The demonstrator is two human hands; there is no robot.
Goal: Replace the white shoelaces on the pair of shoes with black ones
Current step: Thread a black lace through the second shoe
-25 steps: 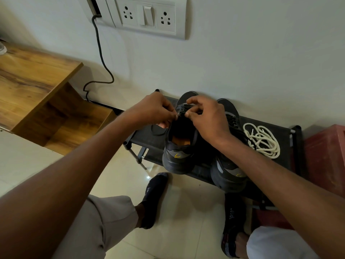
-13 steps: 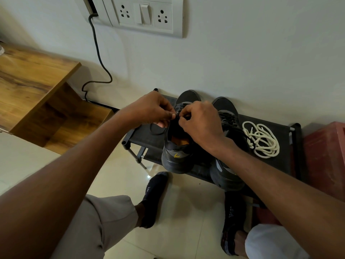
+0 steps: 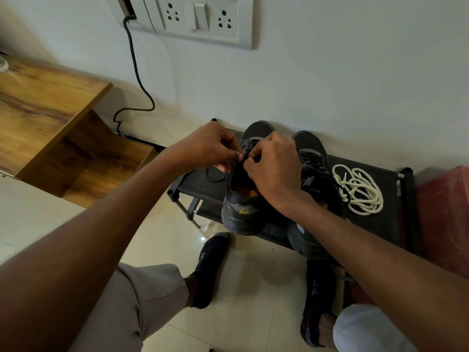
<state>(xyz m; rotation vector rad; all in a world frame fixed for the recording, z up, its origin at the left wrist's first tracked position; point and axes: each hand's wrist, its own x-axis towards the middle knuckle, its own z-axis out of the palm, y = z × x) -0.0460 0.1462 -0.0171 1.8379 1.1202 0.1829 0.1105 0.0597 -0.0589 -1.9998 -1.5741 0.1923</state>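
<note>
Two dark grey shoes stand side by side on a low black rack [image 3: 385, 224], toes to the wall. The left shoe [image 3: 241, 212] has an orange insole and a yellow logo at the heel. My left hand [image 3: 210, 148] and my right hand [image 3: 274, 166] meet over its tongue, both pinching the black lace [image 3: 244, 157] at the top eyelets. A loop of black lace [image 3: 215, 175] lies on the rack beside this shoe. The right shoe [image 3: 311, 153] carries a black lace. The removed white laces [image 3: 360, 191] lie in a loose coil on the rack to the right.
A red box [image 3: 446, 214] stands right of the rack. A wooden table [image 3: 38, 110] is at the left, with a black cable [image 3: 137, 80] running down the wall from a socket panel [image 3: 200, 19]. My socked feet [image 3: 210, 270] rest on the tiled floor below.
Both hands have shifted slightly toward me along the left shoe's lacing, staying pinched on the black lace. The shoes and white laces have not moved.
</note>
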